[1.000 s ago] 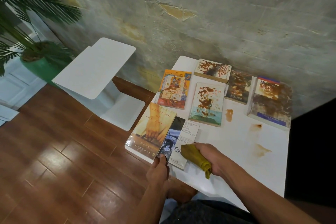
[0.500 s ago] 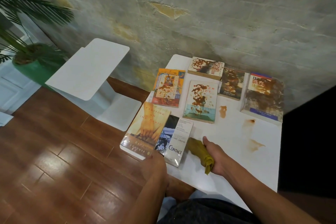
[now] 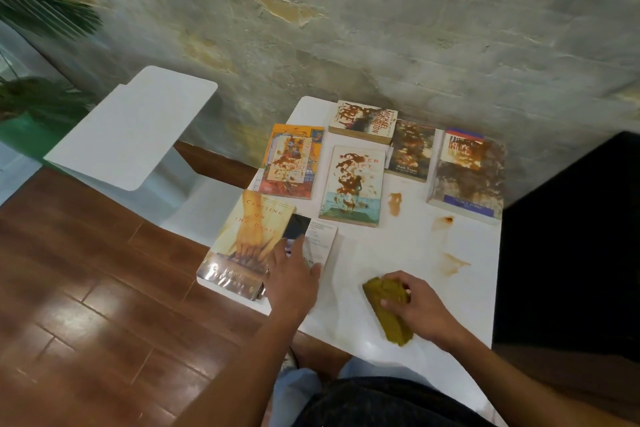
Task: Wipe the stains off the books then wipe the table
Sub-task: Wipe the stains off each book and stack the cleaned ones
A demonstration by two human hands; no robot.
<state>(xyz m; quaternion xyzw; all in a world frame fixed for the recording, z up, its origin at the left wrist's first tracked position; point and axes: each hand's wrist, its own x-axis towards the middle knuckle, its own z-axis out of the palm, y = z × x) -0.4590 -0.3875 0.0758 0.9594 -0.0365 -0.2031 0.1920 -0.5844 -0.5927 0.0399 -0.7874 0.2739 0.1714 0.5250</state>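
Right hand (image 3: 420, 308) clenched around folded mustard cloth (image 3: 388, 308), lower centre-right of white table (image 3: 398, 253). Left hand (image 3: 294, 279) lay flat, fingers straight, on black-and-white paperback (image 3: 320, 241), just beside "Crossing on the Paris" book (image 3: 247, 239). Five brown-stained books sat mid-frame near the wall. Brown stains (image 3: 394, 203) marked the tabletop.
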